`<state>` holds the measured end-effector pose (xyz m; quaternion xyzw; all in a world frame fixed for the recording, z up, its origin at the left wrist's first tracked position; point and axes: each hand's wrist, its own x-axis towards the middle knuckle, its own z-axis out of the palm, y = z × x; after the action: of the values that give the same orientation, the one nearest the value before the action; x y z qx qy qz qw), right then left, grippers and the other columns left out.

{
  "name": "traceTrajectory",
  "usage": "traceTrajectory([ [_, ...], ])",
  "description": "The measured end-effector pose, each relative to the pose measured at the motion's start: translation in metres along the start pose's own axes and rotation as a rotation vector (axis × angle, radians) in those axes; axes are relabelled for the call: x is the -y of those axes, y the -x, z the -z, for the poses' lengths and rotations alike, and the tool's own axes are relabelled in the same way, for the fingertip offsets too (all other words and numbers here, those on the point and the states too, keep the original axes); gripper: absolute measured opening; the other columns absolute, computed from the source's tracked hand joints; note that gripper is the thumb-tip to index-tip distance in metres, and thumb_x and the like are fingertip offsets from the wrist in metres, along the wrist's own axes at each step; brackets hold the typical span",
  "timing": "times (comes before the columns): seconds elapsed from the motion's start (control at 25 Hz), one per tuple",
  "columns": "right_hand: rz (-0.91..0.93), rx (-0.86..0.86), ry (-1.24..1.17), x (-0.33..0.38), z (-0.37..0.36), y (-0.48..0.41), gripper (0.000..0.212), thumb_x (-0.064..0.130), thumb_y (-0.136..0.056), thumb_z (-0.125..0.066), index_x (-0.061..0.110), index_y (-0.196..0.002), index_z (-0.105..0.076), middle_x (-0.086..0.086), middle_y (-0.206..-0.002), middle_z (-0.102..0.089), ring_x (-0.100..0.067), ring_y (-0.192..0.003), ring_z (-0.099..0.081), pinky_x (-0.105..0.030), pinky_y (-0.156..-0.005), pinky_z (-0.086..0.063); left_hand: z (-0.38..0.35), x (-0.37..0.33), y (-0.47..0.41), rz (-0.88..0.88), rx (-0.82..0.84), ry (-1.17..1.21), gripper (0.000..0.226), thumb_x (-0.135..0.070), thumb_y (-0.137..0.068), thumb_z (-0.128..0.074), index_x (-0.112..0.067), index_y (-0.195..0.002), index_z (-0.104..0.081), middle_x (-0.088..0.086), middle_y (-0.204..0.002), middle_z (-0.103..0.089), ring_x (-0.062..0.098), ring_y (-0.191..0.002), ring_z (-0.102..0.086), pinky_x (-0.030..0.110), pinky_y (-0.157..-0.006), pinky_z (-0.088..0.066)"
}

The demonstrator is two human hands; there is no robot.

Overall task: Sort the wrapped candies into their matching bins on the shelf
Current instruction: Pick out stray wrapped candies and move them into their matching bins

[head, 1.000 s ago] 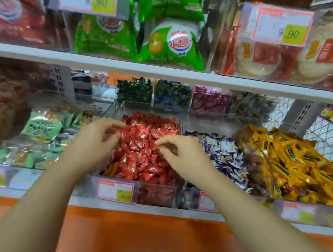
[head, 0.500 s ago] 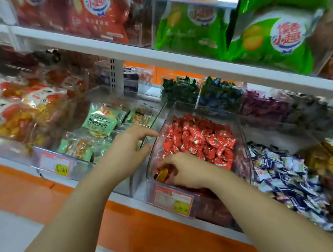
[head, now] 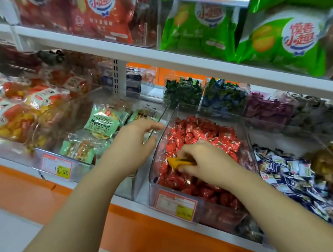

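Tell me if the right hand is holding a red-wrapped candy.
No, the right hand pinches a yellow wrapped candy over the clear plastic bin of red wrapped candies.

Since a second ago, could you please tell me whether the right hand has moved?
Yes. The right hand moved from mid-pile toward the front left of the red candy bin, where it pinches a yellow candy.
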<state>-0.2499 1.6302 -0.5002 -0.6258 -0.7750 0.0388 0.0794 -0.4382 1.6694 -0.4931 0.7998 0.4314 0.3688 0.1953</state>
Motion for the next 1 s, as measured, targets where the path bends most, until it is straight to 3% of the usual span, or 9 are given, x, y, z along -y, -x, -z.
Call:
traceTrajectory([
  [0.24, -0.089, -0.359, -0.116, -0.026, 0.034, 0.060, 0.030, 0.030, -0.090, -0.056, 0.030, -0.120, -0.055, 0.010, -0.106, -0.058, -0.014, -0.100, -0.045, -0.031, -0.086, -0.040, -0.026, -0.056, 0.000, -0.108, 0.060, 0.019, 0.027, -0.014, -0.091, -0.054, -0.024, -0.115, -0.062, -0.007, -0.117, -0.060, 0.008, -0.106, -0.054, 0.021, -0.092, -0.039],
  [0.4, -0.232, -0.583, -0.224, -0.061, 0.045, 0.116, 0.019, 0.025, -0.088, -0.058, 0.029, -0.100, -0.044, 0.002, -0.094, -0.058, -0.016, -0.090, -0.049, -0.035, -0.073, -0.043, -0.061, -0.100, -0.005, -0.185, 0.123, 0.036, 0.027, -0.012, -0.091, -0.054, -0.024, -0.114, -0.063, -0.006, -0.113, -0.061, 0.010, -0.100, -0.056, 0.015, -0.082, -0.036],
  [0.52, -0.396, -0.704, -0.106, -0.101, 0.050, 0.159, 0.014, 0.020, -0.088, -0.058, 0.021, -0.093, -0.045, 0.004, -0.079, -0.049, -0.019, -0.085, -0.043, -0.037, -0.066, -0.037, -0.086, -0.124, -0.009, -0.228, 0.153, 0.046, 0.028, -0.010, -0.091, -0.054, -0.020, -0.115, -0.064, -0.004, -0.114, -0.062, 0.011, -0.104, -0.056, 0.010, -0.083, -0.032],
  [0.64, -0.593, -0.824, 0.005, -0.143, 0.057, 0.197, 0.011, 0.014, -0.087, -0.059, 0.015, -0.094, -0.052, 0.007, -0.083, -0.047, -0.023, -0.092, -0.041, -0.032, -0.064, -0.025, -0.105, -0.139, -0.011, -0.242, 0.173, 0.063, 0.027, -0.009, -0.090, -0.054, -0.019, -0.114, -0.064, -0.006, -0.110, -0.062, 0.010, -0.099, -0.056, 0.013, -0.084, -0.035],
  [0.8, -0.785, -0.829, 0.113, -0.195, 0.057, 0.233, 0.012, 0.008, -0.083, -0.064, 0.011, -0.095, -0.062, -0.008, -0.092, -0.063, -0.032, -0.092, -0.051, -0.036, -0.071, -0.038, -0.122, -0.147, -0.011, -0.247, 0.208, 0.041, 0.028, -0.012, -0.092, -0.054, -0.021, -0.116, -0.063, -0.004, -0.108, -0.060, 0.010, -0.092, -0.054, 0.017, -0.080, -0.035],
  [1.0, -0.835, -0.775, 0.115, -0.223, 0.052, 0.234, 0.018, 0.002, -0.081, -0.063, 0.004, -0.098, -0.068, -0.014, -0.105, -0.060, -0.034, -0.095, -0.057, -0.035, -0.078, -0.045, -0.130, -0.146, -0.012, -0.242, 0.238, 0.017, 0.027, -0.013, -0.092, -0.053, -0.024, -0.116, -0.062, -0.006, -0.108, -0.058, 0.011, -0.093, -0.055, 0.021, -0.079, -0.037],
])
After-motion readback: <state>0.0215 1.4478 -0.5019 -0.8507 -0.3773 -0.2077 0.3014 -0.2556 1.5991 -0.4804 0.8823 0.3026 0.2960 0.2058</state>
